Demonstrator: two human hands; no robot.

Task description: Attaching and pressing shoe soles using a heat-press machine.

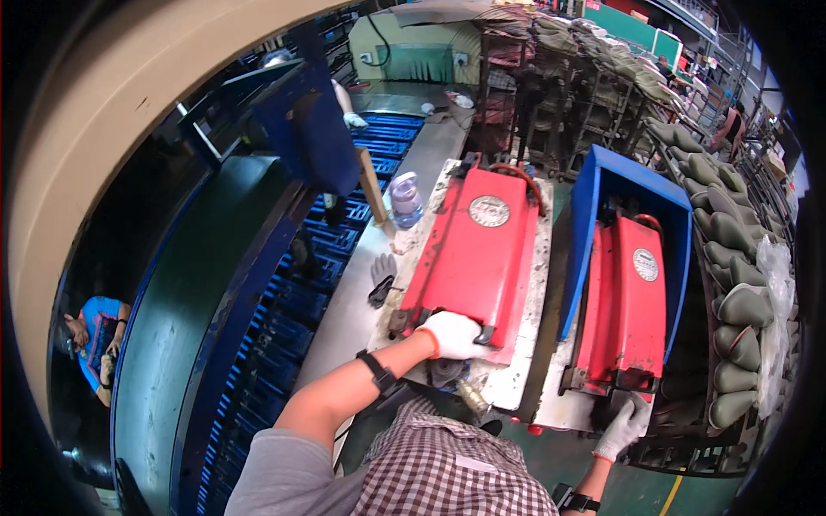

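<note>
My left hand (454,334), in a white glove with an orange cuff, is closed on the front edge of a red machine lid (473,258), between two black brackets. The handle under its fingers is mostly hidden. This lid has a round plate on top and lies on a pale, stained base (516,378). To the right, my right hand (621,427), gloved in grey and white, is at the front of a second red machine lid (638,292). Its fingers are curled against a dark part there that I cannot make out. A blue hood (632,168) surrounds this second lid.
A clear plastic jug (405,200) and a grey glove (382,269) lie left of the first machine. Beyond runs a blue slatted conveyor (379,138). Racks of grey-green shoe-shaped pieces (744,307) stand at right. A person in blue (101,331) is at far left.
</note>
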